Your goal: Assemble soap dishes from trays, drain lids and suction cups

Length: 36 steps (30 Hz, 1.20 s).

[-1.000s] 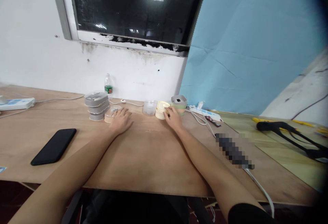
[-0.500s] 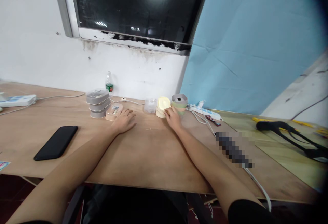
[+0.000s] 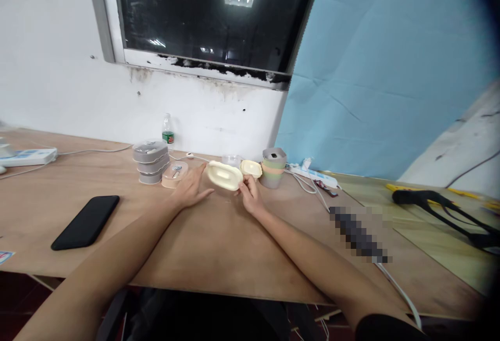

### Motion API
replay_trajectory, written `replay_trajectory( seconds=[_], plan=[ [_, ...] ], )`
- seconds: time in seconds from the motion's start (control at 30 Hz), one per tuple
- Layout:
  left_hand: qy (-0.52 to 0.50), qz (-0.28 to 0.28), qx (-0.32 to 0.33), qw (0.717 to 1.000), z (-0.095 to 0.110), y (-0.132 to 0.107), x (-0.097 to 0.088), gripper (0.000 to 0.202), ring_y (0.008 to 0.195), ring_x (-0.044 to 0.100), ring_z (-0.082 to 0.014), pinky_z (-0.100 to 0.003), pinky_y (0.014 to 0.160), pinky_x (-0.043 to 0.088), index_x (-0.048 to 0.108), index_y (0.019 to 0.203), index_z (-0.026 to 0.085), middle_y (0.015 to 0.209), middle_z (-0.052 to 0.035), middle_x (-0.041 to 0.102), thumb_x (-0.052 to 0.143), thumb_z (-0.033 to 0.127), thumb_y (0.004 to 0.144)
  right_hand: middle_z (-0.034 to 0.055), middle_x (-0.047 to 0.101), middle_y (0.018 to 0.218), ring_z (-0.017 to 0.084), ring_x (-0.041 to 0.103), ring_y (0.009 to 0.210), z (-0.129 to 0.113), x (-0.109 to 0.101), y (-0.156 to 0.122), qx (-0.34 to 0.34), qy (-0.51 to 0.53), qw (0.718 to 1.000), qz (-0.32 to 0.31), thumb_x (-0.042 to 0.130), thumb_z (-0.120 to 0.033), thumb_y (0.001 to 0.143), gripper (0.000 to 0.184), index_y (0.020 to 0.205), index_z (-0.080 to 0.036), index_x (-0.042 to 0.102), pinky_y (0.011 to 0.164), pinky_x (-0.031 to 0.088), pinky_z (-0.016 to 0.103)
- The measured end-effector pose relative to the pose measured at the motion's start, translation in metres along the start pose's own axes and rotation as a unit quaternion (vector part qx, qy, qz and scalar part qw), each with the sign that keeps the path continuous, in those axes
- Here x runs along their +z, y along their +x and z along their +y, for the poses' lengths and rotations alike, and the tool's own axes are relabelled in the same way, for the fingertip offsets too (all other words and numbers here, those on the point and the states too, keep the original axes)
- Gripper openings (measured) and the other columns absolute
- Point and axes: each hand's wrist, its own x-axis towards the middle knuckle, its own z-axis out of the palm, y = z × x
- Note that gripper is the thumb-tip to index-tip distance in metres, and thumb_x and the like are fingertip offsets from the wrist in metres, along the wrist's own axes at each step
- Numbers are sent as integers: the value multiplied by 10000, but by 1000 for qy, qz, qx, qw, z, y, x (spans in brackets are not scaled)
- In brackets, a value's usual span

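Note:
A pale yellow oval lid (image 3: 224, 176) is held tilted above the table by my right hand (image 3: 250, 194), which pinches its right end. My left hand (image 3: 191, 187) has its fingers stretched out and thumb apart. Its fingertips reach the lid's left end; whether they touch it I cannot tell. Behind the lid stands a pale yellow box (image 3: 251, 168), with a clear plastic container (image 3: 231, 160) beside it, partly hidden. Left of my left hand sits a peach lidded box (image 3: 174, 175).
A stack of grey boxes (image 3: 151, 161) and a plastic bottle (image 3: 167, 130) stand at the back left. Colored nested cups (image 3: 273, 168) are on the right, near a power strip (image 3: 320, 175) and cables. A black phone (image 3: 86, 222) lies at the left.
My right hand has lifted the yellow lid off the yellow box and brought it left and nearer. My left hand has shifted slightly right, toward the lid.

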Motion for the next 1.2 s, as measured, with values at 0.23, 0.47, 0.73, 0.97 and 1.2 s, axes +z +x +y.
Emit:
replay_trajectory(
  seconds=[0.23, 0.47, 0.73, 0.97, 1.2],
  plan=[
    [-22, -190, 75, 979, 8, -2, 2, 625, 1250, 474, -299, -442, 1034, 370, 543, 1287, 200, 1344, -124, 531, 447, 639, 854, -19, 542, 518, 117, 469, 454, 13, -8, 11, 148, -159, 975, -47, 534, -517, 791, 354, 640, -197, 513, 454, 322, 225],
    [-36, -213, 108, 970, 3, -1, 6, 423, 1160, 557, -237, -384, 1035, 384, 638, 1149, 209, 1223, -85, 632, 438, 498, 913, 32, 669, 740, 188, 599, 683, 0, -74, 47, 1, -353, 926, 132, 403, -438, 898, 376, 1070, -213, 651, 641, 405, 278],
    [-53, -196, 136, 970, 12, 0, 4, 348, 1133, 571, -235, -384, 1007, 406, 657, 1084, 217, 1164, -76, 659, 432, 432, 929, 103, 702, 970, 293, 642, 863, 5, -131, 74, 76, -513, 851, 78, 444, -407, 884, 520, 1380, -251, 452, 720, 446, 363],
    [-61, -213, 114, 968, 25, -3, 4, 477, 1150, 561, -253, -382, 988, 422, 573, 1229, 196, 1195, -97, 640, 446, 522, 904, 88, 705, 979, 252, 641, 890, 14, -125, 78, 53, -479, 873, 80, 449, -314, 882, 328, 1140, -217, 627, 755, 447, 338],
    [-60, -179, 72, 979, 27, -1, -2, 557, 1135, 552, -255, -388, 973, 420, 494, 1312, 187, 1245, -105, 598, 424, 556, 900, 33, 673, 755, 207, 607, 721, 19, -127, 80, 69, -392, 898, 187, 642, -461, 740, 350, 966, -195, 648, 684, 432, 320]
  ],
)
